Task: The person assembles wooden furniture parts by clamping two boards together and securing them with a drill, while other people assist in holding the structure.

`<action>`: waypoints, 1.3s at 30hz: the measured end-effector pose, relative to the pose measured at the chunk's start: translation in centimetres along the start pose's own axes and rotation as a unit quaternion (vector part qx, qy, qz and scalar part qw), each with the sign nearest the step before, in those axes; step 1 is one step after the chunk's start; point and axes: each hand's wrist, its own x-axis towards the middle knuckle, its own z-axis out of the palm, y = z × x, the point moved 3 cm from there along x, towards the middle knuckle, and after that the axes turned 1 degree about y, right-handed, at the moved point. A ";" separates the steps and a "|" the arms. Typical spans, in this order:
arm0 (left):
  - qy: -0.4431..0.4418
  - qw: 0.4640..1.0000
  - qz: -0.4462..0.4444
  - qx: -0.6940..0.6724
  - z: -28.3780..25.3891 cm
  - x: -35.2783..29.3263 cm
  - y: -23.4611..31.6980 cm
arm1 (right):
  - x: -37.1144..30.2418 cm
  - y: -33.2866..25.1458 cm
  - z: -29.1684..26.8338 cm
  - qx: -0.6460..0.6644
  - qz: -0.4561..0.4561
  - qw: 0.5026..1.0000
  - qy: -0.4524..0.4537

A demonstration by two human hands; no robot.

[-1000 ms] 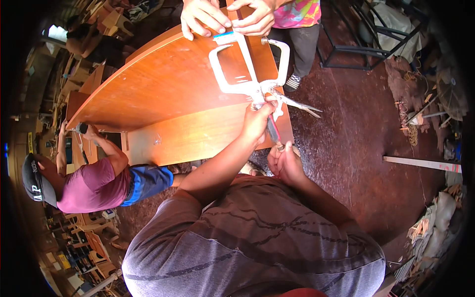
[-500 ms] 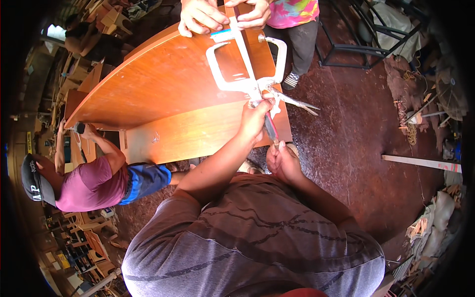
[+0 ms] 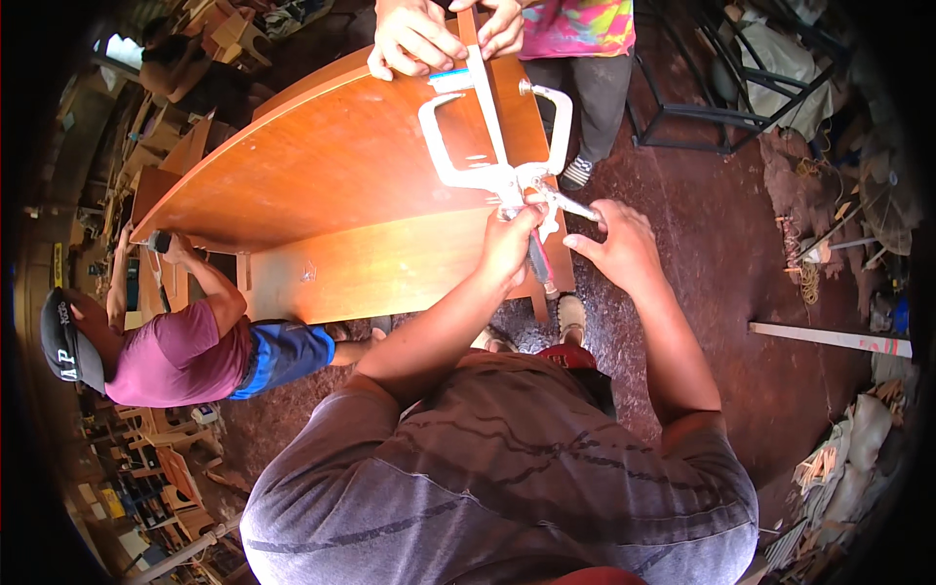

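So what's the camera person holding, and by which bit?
The left hand holds a locking C-clamp by its red-and-dark handle. The right hand is at the silver lever's end; whether it grips, I can't tell.

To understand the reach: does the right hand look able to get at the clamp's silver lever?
Probably yes: the right hand is open at the outer end of the lever, and the left hand, on the handle of the clamp, leaves that end free.

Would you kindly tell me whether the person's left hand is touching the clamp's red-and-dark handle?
Touching. The head view shows the left hand gripping the red-and-dark handle of the white clamp, with no gap between skin and handle.
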 end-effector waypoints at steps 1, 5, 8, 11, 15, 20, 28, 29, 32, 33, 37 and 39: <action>0.018 1.000 -0.001 -0.003 0.0 -0.2 -0.1 | 0.3 -0.1 0.1 0.037 0.030 0.998 -0.042; 0.029 1.000 0.001 -0.011 0.0 -0.4 -0.1 | 1.0 -0.2 0.1 0.064 0.036 0.994 -0.081; 0.038 0.999 0.020 -0.025 0.2 -0.2 -0.2 | 1.1 -0.2 0.1 0.071 0.041 0.991 -0.104; 0.040 0.998 -0.006 -0.049 0.5 -0.4 -0.4 | 0.7 -0.7 -0.1 0.085 0.045 0.988 -0.119; -0.042 0.985 -0.026 -0.163 2.6 -0.8 0.3 | -0.7 -2.2 0.4 0.174 0.054 0.971 -0.158; -0.146 0.956 -0.023 -0.254 2.0 -0.5 0.4 | -1.6 -3.4 0.0 0.250 0.065 0.946 -0.195; -0.140 0.958 -0.055 -0.245 1.7 -0.9 0.4 | -1.7 1.9 4.5 0.763 0.164 0.501 -0.374; -0.138 0.958 -0.055 -0.245 1.6 -0.7 0.2 | -2.4 2.6 5.7 0.789 0.156 0.457 -0.381; -0.125 0.966 -0.026 -0.225 1.3 -0.1 -0.3 | -7.1 2.7 9.8 0.825 0.152 0.366 -0.403; -0.137 0.963 -0.034 -0.229 1.3 -0.4 -0.2 | -8.2 2.4 10.2 0.831 0.168 0.372 -0.378; -0.155 0.955 -0.043 -0.250 1.8 -0.8 0.3 | -9.2 0.0 8.9 0.798 0.137 0.464 -0.360; -0.161 0.953 -0.041 -0.254 1.8 -0.9 0.3 | -9.7 -0.9 8.3 0.737 0.190 0.530 -0.374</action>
